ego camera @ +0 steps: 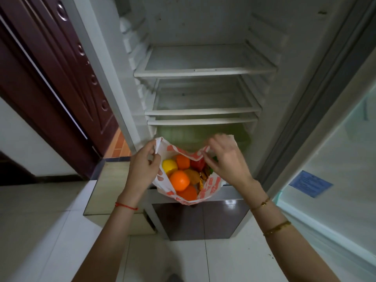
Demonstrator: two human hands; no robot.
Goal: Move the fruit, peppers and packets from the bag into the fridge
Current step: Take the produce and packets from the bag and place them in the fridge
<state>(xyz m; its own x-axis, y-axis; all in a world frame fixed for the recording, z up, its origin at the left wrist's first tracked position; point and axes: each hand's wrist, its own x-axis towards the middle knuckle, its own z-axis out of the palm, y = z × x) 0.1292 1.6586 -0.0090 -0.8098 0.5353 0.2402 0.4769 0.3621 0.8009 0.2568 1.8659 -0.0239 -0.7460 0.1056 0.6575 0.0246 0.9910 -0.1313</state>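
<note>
A white plastic bag (211,187) with orange print hangs open in front of the open fridge (203,72). My left hand (142,167) pinches its left rim and my right hand (225,159) pinches its right rim, holding the mouth apart. Inside lie an orange (179,180), a yellow fruit (169,165), a red pepper (197,164), a brownish round item (192,176) and some packets (203,178) with a bit of green beside them. The fridge shelves hold nothing.
A green crisper drawer (183,135) sits under the lowest shelf, just behind the bag. The fridge door (335,159) stands open at the right. A dark wooden door (61,78) is at the left. A dark lower fridge compartment (201,218) is below the bag.
</note>
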